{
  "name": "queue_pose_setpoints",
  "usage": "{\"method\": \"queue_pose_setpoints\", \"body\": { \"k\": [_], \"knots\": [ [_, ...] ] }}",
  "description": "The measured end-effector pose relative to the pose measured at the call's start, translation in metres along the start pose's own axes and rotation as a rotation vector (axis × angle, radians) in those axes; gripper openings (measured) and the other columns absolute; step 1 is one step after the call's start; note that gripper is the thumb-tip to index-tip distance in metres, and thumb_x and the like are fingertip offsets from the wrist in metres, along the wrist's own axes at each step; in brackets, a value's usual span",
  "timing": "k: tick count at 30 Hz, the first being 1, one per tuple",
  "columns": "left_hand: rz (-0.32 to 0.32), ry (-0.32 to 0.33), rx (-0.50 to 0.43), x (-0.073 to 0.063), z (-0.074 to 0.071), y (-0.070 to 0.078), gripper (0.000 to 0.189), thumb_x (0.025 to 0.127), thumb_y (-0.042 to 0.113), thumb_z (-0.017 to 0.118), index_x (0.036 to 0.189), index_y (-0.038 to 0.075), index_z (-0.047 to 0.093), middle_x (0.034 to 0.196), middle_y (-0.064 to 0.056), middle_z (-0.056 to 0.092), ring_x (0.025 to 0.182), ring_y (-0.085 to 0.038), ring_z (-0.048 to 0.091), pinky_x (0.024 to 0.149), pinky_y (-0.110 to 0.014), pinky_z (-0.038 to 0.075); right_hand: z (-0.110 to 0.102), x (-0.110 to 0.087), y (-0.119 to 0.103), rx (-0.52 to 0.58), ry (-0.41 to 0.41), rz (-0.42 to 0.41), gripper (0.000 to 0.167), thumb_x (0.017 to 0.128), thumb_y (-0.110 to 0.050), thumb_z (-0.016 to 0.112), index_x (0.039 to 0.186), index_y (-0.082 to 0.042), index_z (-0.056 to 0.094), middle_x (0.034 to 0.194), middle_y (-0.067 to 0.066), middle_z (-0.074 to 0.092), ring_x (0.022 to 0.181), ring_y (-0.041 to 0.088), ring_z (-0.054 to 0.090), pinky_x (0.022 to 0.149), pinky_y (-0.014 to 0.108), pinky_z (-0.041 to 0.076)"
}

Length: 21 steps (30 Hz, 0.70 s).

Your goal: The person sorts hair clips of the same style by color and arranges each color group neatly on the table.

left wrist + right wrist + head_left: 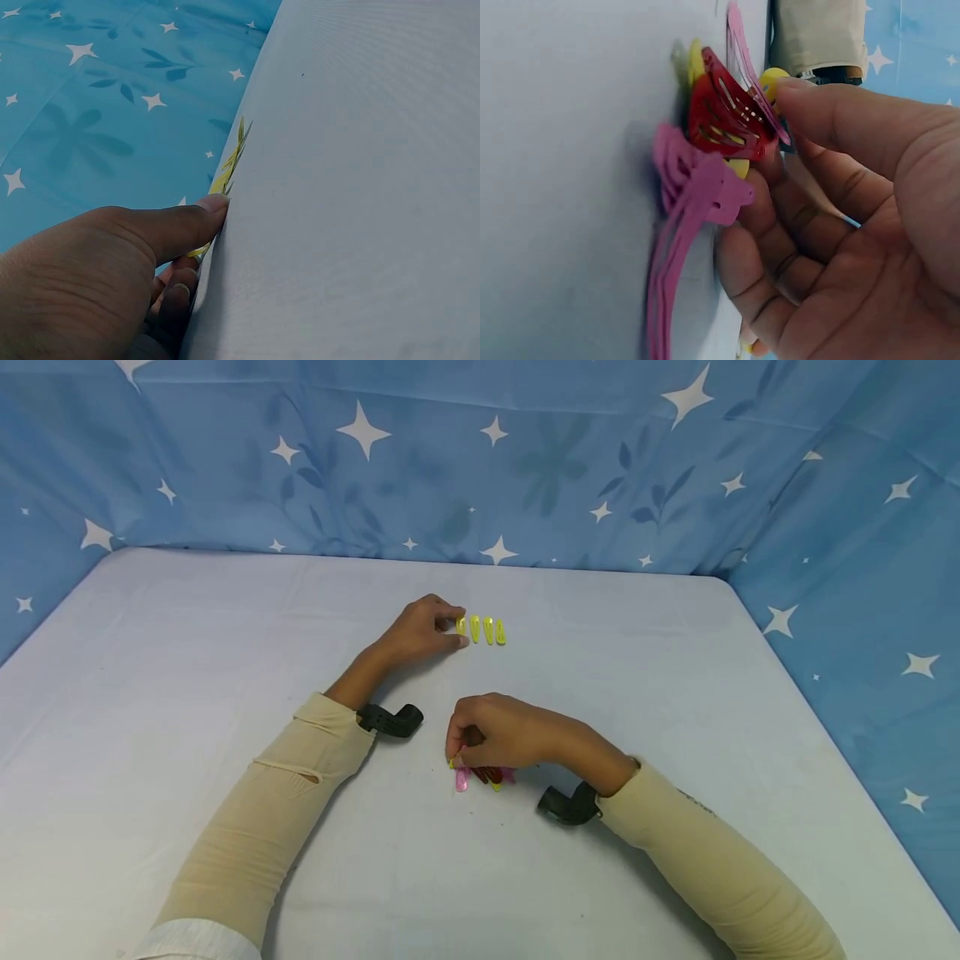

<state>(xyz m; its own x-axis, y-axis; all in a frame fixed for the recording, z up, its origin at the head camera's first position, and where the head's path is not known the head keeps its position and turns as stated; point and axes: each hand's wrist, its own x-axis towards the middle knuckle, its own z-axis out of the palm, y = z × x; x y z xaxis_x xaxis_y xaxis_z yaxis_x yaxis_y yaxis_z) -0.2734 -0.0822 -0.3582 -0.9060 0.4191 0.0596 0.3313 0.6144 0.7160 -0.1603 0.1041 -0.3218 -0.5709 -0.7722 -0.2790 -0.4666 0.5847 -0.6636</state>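
Note:
Four-sided rows aside, several yellow snap hair clips (488, 630) stand side by side toward the back of the white table. My left hand (422, 631) holds the leftmost yellow clip (461, 626) by its two ends, thumb at the near end and index finger at the far one. Nearer to me, my right hand (504, 731) is over a small pile of hair clips and pinches a yellow clip (775, 78) between thumb and fingers. The pile has red clips (724, 112), pink clips (697, 187) and some yellow. My right hand partly hides this pile in the head view.
The white table (225, 635) reaches back to a blue curtain (442, 468) with white stars, which also hangs along the right side. A black wrist mount (392, 720) sits on the left forearm and another black mount (570, 804) on the right.

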Motion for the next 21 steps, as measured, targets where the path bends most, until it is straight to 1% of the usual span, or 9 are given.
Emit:
{"method": "queue_pose_setpoints", "body": {
  "k": [3,5,6,9,13,18,21],
  "knots": [
    [0.003,-0.002,0.012,0.0,0.0,0.0,0.054,0.091,0.02,0.071,0.139,0.003,0.056,0.126,-0.019,0.055,0.108,-0.028,0.056,0.095,-0.041,0.046,-0.002,0.0,0.001,0.039,0.0,-0.012,0.004,0.093,-0.011,0.068,0.095,-0.013,0.07,0.09,-0.007,0.066,0.079,0.006,0.061,0.08,0.023,0.052],
    [0.004,-0.002,0.019,0.0,0.0,-0.001,0.054,0.09,0.02,0.071,0.139,0.003,0.056,0.126,-0.018,0.055,0.109,-0.028,0.056,0.096,-0.041,0.046,-0.003,0.0,0.001,0.058,0.013,-0.018,0.004,0.093,-0.012,0.068,0.096,-0.012,0.071,0.088,-0.007,0.068,0.081,0.007,0.062,0.081,0.023,0.053],
    [0.005,-0.003,0.022,0.001,0.0,-0.001,0.054,0.09,0.02,0.071,0.14,0.003,0.056,0.126,-0.018,0.055,0.109,-0.028,0.056,0.096,-0.041,0.046,-0.003,0.0,0.002,0.062,0.027,-0.025,0.006,0.093,-0.012,0.068,0.098,-0.012,0.071,0.087,-0.007,0.068,0.082,0.007,0.061,0.082,0.023,0.053],
    [0.008,-0.003,0.025,0.001,0.001,-0.002,0.054,0.09,0.02,0.071,0.139,0.003,0.056,0.126,-0.019,0.055,0.109,-0.028,0.057,0.096,-0.041,0.046,-0.004,0.0,0.004,0.068,0.089,-0.037,0.011,0.094,-0.01,0.067,0.102,-0.014,0.073,0.093,-0.005,0.07,0.085,0.008,0.06,0.082,0.023,0.053],
    [0.009,0.005,0.033,0.002,0.001,-0.002,0.053,0.09,0.021,0.071,0.138,0.003,0.057,0.125,-0.018,0.056,0.109,-0.027,0.057,0.096,-0.04,0.047,-0.006,0.001,0.008,0.107,0.179,-0.027,0.014,0.094,-0.009,0.066,0.104,-0.014,0.074,0.1,-0.004,0.072,0.087,0.011,0.061,0.082,0.025,0.053],
    [0.009,0.008,0.044,0.003,0.001,-0.003,0.053,0.09,0.021,0.071,0.138,0.004,0.057,0.124,-0.017,0.057,0.107,-0.027,0.056,0.095,-0.04,0.046,-0.011,0.002,0.015,0.168,0.258,-0.009,0.013,0.094,-0.006,0.064,0.104,-0.011,0.072,0.096,-0.001,0.071,0.084,0.013,0.061,0.08,0.027,0.053],
    [0.006,0.007,0.045,0.003,0.001,-0.002,0.053,0.09,0.022,0.071,0.138,0.004,0.058,0.124,-0.016,0.057,0.107,-0.026,0.056,0.094,-0.039,0.046,-0.013,0.003,0.019,0.173,0.278,-0.011,0.013,0.095,-0.006,0.064,0.105,-0.009,0.071,0.095,0.0,0.07,0.083,0.014,0.059,0.079,0.027,0.052]
  ]
}}
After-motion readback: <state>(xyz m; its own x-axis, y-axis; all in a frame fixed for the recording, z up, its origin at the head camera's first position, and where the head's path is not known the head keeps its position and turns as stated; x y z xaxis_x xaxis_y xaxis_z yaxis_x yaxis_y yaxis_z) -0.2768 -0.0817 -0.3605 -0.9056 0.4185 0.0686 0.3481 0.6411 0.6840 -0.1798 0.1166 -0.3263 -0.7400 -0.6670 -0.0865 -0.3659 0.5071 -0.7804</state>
